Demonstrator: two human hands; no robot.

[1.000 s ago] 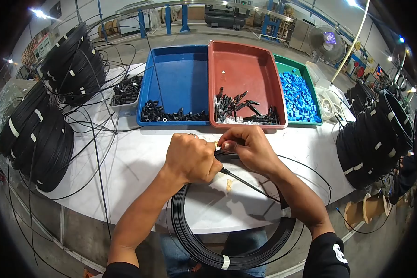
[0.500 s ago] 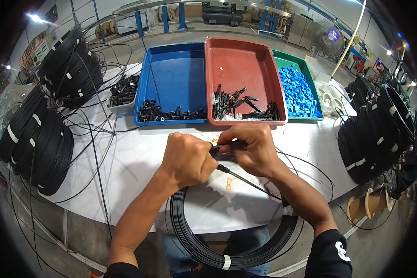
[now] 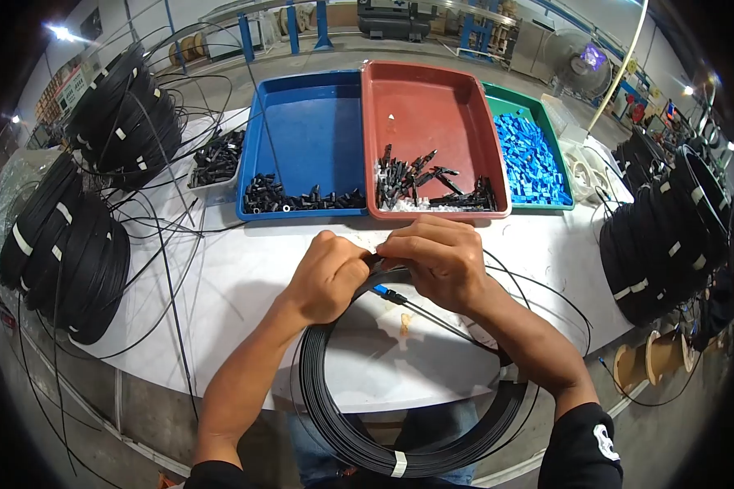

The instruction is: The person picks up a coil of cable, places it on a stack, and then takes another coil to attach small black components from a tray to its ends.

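Observation:
A large coil of black cable (image 3: 322,399) lies at the table's front edge and hangs over it, bound with white tape (image 3: 399,464). My left hand (image 3: 328,281) is closed in a fist over the coil's far side. Opposite it, my right hand (image 3: 439,262) pinches with thumb and fingers. Between them a small black part (image 3: 373,261) shows, held by both hands and mostly covered by the fingers. Just below, a blue connector with a black boot (image 3: 393,297) ends a length of cable inside the coil.
Behind my hands stand a blue tray (image 3: 302,90) with black sleeves, a red tray (image 3: 428,98) with black and clear parts, and a green tray (image 3: 568,196) of blue connectors. Stacked cable coils stand at left (image 3: 65,244) and right (image 3: 656,244).
My left hand has shifted slightly and turned, uncovering the blue connector that was mostly hidden behind it. The fingers of my right hand have closed further over the black part.

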